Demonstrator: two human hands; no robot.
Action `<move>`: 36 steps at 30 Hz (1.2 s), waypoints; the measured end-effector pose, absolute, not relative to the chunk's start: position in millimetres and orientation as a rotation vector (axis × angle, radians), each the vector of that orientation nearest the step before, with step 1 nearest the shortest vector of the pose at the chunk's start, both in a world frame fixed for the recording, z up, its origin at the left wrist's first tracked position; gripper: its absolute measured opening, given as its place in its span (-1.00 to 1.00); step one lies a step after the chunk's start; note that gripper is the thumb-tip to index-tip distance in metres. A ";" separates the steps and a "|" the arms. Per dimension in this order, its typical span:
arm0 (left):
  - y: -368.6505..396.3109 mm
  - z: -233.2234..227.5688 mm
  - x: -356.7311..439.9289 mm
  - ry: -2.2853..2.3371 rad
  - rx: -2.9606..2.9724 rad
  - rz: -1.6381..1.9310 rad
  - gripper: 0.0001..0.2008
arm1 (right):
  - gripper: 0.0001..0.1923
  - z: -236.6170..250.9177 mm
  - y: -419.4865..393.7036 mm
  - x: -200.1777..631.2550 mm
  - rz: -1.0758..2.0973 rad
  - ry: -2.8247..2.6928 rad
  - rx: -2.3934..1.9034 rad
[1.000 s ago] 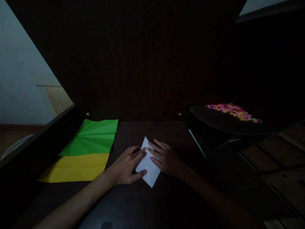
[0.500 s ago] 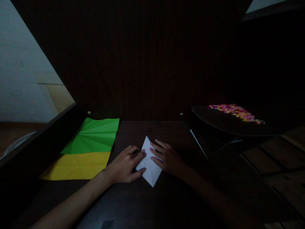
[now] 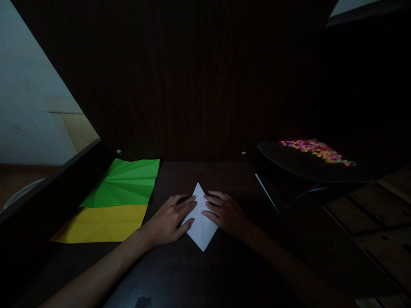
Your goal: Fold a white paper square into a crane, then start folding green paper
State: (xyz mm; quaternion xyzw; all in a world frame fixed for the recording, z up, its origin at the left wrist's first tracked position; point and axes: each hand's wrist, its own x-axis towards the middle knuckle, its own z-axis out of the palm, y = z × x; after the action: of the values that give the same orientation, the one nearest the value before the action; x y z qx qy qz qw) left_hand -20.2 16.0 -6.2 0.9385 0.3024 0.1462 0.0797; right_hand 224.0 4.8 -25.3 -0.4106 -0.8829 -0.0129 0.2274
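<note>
A white sheet of paper [image 3: 201, 233], folded into a diamond shape, lies on the dark wooden tabletop with one point away from me and one towards me. On its left side my left hand [image 3: 173, 218] rests with the fingers spread, fingertips and thumb on the paper. My right hand [image 3: 226, 212] lies over the right side, its fingers stretched out and apart on the surface. A crease runs down the middle of the diamond. Its left and right corners are partly covered by my hands.
A creased green paper [image 3: 125, 182] overlaps a yellow paper [image 3: 105, 223] on the left. A dark upright panel [image 3: 192, 85] rises behind the tabletop. To the right, a dark curved shelf [image 3: 289, 164] carries many small colourful pieces [image 3: 317, 149]. A raised edge [image 3: 64, 171] borders the left.
The diamond has turned slightly, its near point shifting left. My left fingers have slid a little up the paper, and my right forefinger now lies closer to its edge.
</note>
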 end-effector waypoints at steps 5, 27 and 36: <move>18.5 -9.0 -23.6 0.940 2.795 0.354 -0.48 | -0.77 -23.9 4.7 224.4 0.004 -2.441 -1.144; 21.0 -7.1 -24.2 0.923 2.854 0.338 -0.50 | -0.87 -25.4 4.0 229.3 -0.152 -2.389 -0.930; 21.5 -8.4 -21.6 0.850 2.866 0.417 -0.52 | -0.84 -24.0 3.2 228.7 -0.099 -2.351 -0.970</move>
State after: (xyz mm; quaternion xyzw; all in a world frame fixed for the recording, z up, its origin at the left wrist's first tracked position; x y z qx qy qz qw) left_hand -21.6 21.5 -8.4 0.9477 0.2812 0.1380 0.0616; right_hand 228.7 3.2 -24.0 -0.3642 -0.8829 -0.0374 0.2939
